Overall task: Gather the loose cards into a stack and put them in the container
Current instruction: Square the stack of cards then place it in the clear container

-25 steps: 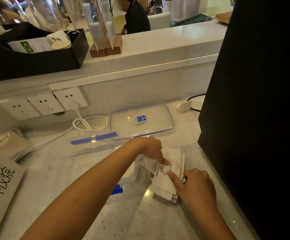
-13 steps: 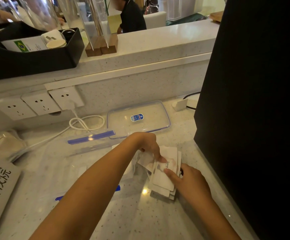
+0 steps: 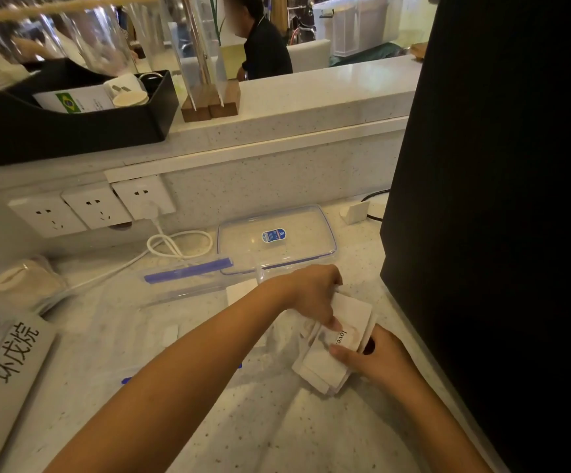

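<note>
Head cam, looking down at a speckled white counter (image 3: 277, 431). Both hands close together at about 4 o'clock from frame centre, working one messy pile of cards (image 3: 331, 356). Left hand (image 3: 314, 291) reaching across from the 7 o'clock side, fingers curled down over the far end of the pile, one fingertip pressed on the top card right by the printed word "love". Right hand (image 3: 379, 360) at the pile's 4 o'clock edge, thumb on top and fingers tucked under the side, so clamped on the stack. Cards fanned and skewed, not squared up, resting on the counter.

Clear container (image 3: 188, 285) with blue clips sitting at about 10 o'clock from the pile, near but apart from it. Hard to tell how far its clear walls reached, washed out against the counter. Clear lid (image 3: 277, 240) with blue sticker lying flat at 12 o'clock from the hands, just past the left knuckles. White cable (image 3: 178, 245) looped at 9 o'clock from the lid, plugged into the wall sockets (image 3: 89, 206). Big black panel (image 3: 499, 233) filling the 3 o'clock side. Black tray (image 3: 72, 131) up on the ledge at 10 o'clock.
</note>
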